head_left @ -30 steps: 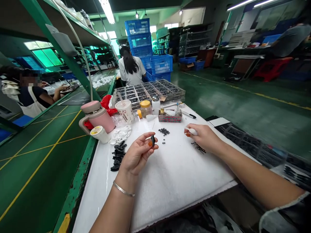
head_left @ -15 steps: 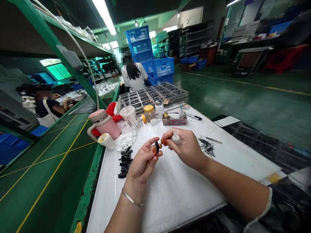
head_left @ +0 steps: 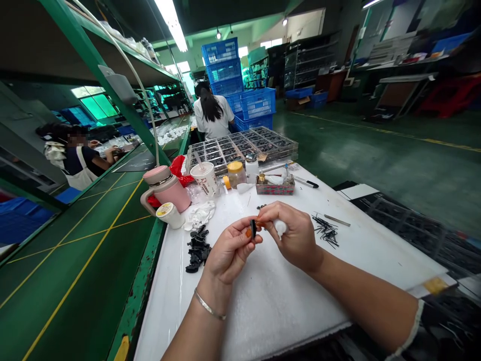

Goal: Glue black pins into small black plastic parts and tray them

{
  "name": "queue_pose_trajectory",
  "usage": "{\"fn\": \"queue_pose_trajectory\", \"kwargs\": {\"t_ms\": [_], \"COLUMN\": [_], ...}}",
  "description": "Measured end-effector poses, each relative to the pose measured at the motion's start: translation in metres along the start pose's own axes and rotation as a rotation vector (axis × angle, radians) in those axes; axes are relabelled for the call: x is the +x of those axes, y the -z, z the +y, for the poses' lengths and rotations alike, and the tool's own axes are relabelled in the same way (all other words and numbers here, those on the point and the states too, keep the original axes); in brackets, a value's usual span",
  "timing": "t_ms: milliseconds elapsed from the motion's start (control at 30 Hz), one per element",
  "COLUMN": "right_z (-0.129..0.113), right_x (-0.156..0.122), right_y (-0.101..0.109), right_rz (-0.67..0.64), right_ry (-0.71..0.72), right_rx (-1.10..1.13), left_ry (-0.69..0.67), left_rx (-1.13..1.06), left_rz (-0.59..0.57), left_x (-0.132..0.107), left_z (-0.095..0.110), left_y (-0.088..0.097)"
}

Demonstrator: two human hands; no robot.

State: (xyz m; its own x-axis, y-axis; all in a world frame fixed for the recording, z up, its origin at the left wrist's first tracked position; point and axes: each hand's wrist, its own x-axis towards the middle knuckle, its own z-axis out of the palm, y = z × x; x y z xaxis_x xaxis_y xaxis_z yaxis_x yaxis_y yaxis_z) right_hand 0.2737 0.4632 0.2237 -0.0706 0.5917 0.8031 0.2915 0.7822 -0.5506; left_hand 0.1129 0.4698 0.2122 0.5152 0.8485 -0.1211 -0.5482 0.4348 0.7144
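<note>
My left hand (head_left: 229,253) is closed, pinching a small black part (head_left: 253,228) upright between thumb and fingers. Against the top of that part are the pinched thumb and forefinger of my right hand (head_left: 296,235); whether a tiny piece sits between them I cannot make out. A small white squeeze bottle (head_left: 280,228) is tucked in the right hand's curled fingers, its narrow tip pointing down. Left of my hands lies a heap of black molded parts (head_left: 198,248). To the right are scattered thin black pins (head_left: 326,230) and a slim metal strip (head_left: 337,220).
Across the white tabletop (head_left: 281,306) stand a pink mug (head_left: 171,190), a paper cup (head_left: 205,179), a yellow-lidded jar (head_left: 236,174) and a small patterned box (head_left: 275,187). Behind them is a divided tray (head_left: 240,148). Two co-workers sit farther off, beside a green conveyor (head_left: 82,260).
My right fingertips have come in to meet the black part, closing the small gap. The bottle has tilted downward in that hand. The whole view has shifted slightly.
</note>
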Motion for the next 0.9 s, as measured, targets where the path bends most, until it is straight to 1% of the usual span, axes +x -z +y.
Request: {"fn": "queue_pose_trajectory", "kwargs": {"t_ms": [200, 400, 600, 767, 900], "right_z": [0.0054, 0.0046, 0.0035, 0.0063, 0.0062], "right_x": [-0.0034, -0.0024, -0.0025, -0.0025, -0.0022], "right_y": [-0.0003, -0.0005, -0.0008, 0.0006, 0.0021], "right_rz": [-0.021, -0.035, 0.023, -0.057, -0.119], "right_ry": [0.154, 0.108, 0.198, 0.194, 0.111], "right_rx": [-0.088, 0.022, 0.063, -0.003, -0.020], "left_ry": [0.019, -0.020, 0.006, 0.006, -0.010], "left_rx": [-0.027, -0.045, -0.067, -0.068, -0.036], "left_rz": [0.033, 0.010, -0.027, -0.011, 0.064], "left_x": [0.0002, 0.0014, -0.0004, 0.0020, 0.0038], "left_z": [-0.0022, -0.0028, -0.0046, -0.0059, -0.0064], "left_y": [0.0001, 0.0012, 0.0004, 0.0023, 0.0053]}}
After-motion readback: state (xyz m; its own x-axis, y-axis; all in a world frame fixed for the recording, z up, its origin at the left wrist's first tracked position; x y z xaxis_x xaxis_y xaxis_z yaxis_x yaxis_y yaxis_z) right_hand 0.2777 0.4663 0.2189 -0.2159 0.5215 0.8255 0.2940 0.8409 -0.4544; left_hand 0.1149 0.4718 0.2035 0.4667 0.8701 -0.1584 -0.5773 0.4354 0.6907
